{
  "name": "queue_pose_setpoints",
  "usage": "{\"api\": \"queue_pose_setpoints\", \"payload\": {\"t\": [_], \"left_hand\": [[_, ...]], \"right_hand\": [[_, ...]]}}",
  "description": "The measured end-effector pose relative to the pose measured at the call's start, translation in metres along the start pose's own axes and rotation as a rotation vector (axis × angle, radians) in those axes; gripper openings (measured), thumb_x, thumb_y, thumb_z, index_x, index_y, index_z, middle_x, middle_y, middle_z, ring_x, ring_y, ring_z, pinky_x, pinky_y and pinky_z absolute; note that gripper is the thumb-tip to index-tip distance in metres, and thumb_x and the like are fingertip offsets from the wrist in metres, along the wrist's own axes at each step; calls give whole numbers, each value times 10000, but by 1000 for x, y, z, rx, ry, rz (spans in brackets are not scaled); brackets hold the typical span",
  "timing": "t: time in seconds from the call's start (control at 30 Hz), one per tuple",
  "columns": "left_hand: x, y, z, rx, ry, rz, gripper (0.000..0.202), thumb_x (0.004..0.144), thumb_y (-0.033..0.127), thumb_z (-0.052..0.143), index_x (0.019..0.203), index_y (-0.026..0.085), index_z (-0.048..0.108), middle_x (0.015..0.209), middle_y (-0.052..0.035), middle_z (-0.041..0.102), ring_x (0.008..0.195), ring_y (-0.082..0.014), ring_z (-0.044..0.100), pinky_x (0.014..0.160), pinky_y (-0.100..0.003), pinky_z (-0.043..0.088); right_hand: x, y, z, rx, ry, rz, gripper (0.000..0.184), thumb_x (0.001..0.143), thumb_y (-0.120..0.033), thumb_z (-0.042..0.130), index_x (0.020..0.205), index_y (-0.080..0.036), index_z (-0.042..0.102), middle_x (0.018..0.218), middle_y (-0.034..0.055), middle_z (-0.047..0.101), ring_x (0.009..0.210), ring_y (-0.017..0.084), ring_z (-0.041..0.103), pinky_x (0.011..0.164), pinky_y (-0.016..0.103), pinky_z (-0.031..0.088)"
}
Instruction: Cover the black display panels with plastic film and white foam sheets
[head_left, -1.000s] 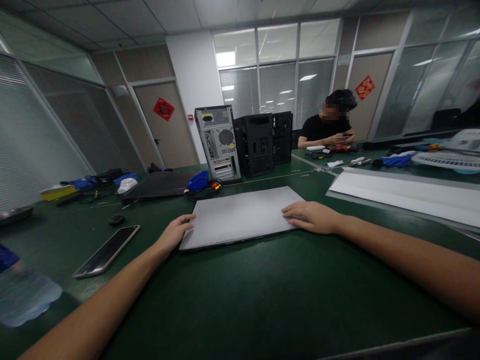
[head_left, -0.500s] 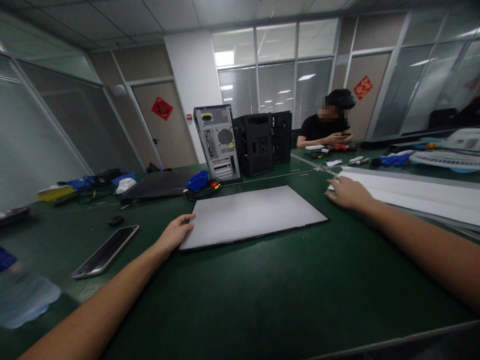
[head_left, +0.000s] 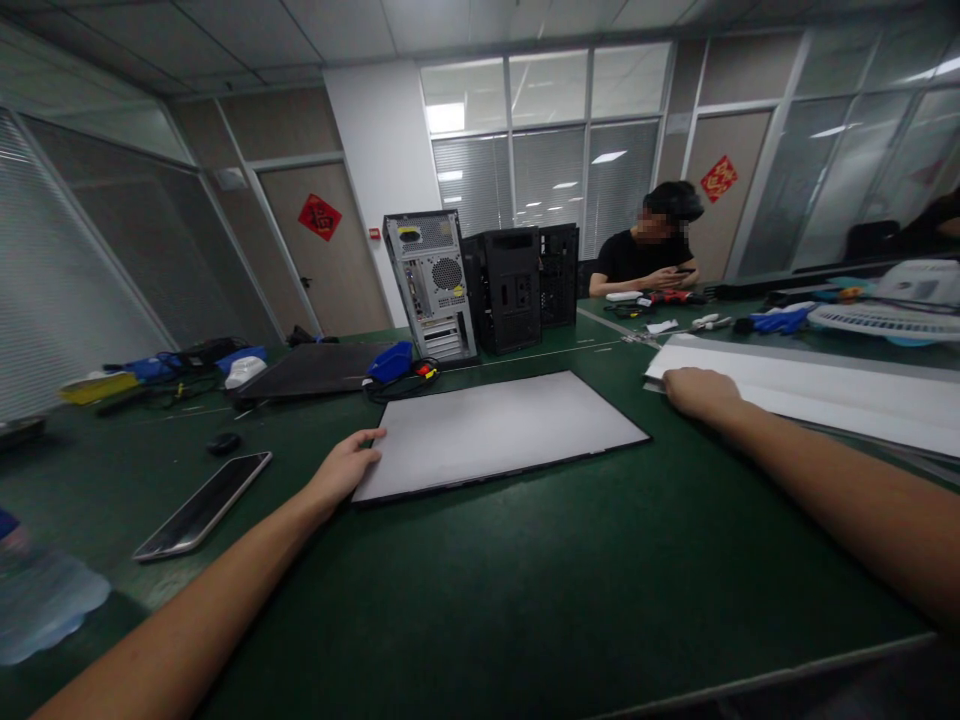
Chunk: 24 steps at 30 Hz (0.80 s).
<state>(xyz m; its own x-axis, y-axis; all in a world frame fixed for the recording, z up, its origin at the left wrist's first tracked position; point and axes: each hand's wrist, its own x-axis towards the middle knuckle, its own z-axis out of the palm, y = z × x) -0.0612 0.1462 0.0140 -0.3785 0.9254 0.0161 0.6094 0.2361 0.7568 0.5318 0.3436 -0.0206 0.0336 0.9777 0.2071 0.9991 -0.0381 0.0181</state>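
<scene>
Fingers of the right hand [head_left: 703, 393] curl in at the end of a long white sheet [head_left: 825, 392] nearest the pale panel [head_left: 499, 435]; their tips are hidden, so I cannot tell whether they have hold of it. From those fingers the sheet runs off to the right, its long axis leading away from the panel, and the right hand is much the nearer of the two. Fingers of the left hand [head_left: 343, 468] lie slightly parted over the panel's left edge, tips on its top face; whether any reach beneath is out of sight. The black-rimmed panel lies flat on the green surface [head_left: 480, 590] between the hands, its long axis pointing roughly from left to right, its right corner apart from the right hand. Left of the panel is a phone [head_left: 204, 505]; behind it are a blue bin [head_left: 390, 362], a silver-backed computer case [head_left: 435, 285] and a black case [head_left: 510, 290].
</scene>
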Motion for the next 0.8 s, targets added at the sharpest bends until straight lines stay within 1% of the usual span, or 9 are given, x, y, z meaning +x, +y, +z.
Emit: {"api": "queue_pose_setpoints", "payload": {"t": [0.1, 0.23, 0.3, 0.37, 0.43, 0.5, 0.6, 0.7, 0.8], "left_hand": [[0, 1, 0, 18, -9, 9, 525, 734, 300, 603, 1253, 247, 665, 1222, -75, 667, 920, -254, 653, 728, -321, 485], [0, 2, 0, 50, -3, 11, 521, 742, 280, 588, 1255, 236, 662, 1237, -69, 660, 912, -232, 650, 745, -306, 475], [0, 2, 0, 55, -1, 8, 522, 746, 278, 585, 1260, 233, 658, 1220, -68, 667, 901, -226, 650, 738, -300, 472], [0, 1, 1, 46, -9, 6, 529, 748, 285, 587, 1271, 233, 650, 1188, -68, 678, 873, -221, 651, 723, -298, 472], [1, 1, 1, 43, -17, 3, 536, 748, 294, 589, 1278, 237, 645, 1155, -70, 685, 840, -218, 648, 711, -303, 471], [0, 0, 0, 46, -19, 6, 537, 748, 301, 588, 1278, 241, 645, 1121, -72, 690, 821, -220, 643, 707, -311, 468], [-1, 1, 0, 39, -18, 10, 537, 742, 300, 595, 1273, 238, 651, 1110, -75, 689, 830, -225, 642, 712, -314, 468], [-1, 3, 1, 19, -24, -1, 548, 736, 296, 603, 1279, 235, 647, 1178, -82, 670, 848, -224, 647, 711, -309, 471], [0, 1, 1, 15, -23, 0, 553, 736, 297, 602, 1284, 233, 642, 1202, -86, 661, 849, -220, 650, 705, -303, 474]], "right_hand": [[-3, -5, -7, 7, 33, -8, 489, 898, -501, 396, 1074, -157, 695, 1086, 226, 642, 934, 363, 617, 768, 504, 466], [-1, 0, -13, 44, 85, 6, 658, 893, -667, 292, 1092, -187, 695, 1079, 206, 647, 967, 377, 602, 790, 521, 459], [3, 10, -9, 60, 131, -48, 722, 875, -715, 279, 1228, -197, 637, 1194, 198, 618, 1065, 388, 568, 855, 540, 445], [8, 23, -1, 42, 151, -90, 805, 852, -752, 288, 1374, -187, 525, 1354, 202, 526, 1207, 406, 484, 952, 576, 396], [13, 35, 9, 22, 85, -17, 902, 822, -800, 274, 1451, -174, 433, 1442, 221, 433, 1286, 433, 405, 1004, 634, 330], [16, 42, 17, 36, -17, 97, 957, 792, -839, 255, 1479, -188, 392, 1453, 237, 409, 1278, 460, 406, 991, 682, 306], [17, 41, 18, 50, -78, 123, 936, 775, -853, 267, 1454, -230, 430, 1406, 235, 454, 1201, 474, 463, 920, 691, 350], [13, 30, 8, 2, -23, 29, 810, 825, -779, 300, 1331, -206, 568, 1318, 238, 510, 1142, 448, 498, 871, 621, 404], [8, 17, -1, -31, 11, -112, 630, 890, -623, 348, 1240, -185, 637, 1267, 219, 539, 1070, 369, 548, 865, 515, 427]]}}
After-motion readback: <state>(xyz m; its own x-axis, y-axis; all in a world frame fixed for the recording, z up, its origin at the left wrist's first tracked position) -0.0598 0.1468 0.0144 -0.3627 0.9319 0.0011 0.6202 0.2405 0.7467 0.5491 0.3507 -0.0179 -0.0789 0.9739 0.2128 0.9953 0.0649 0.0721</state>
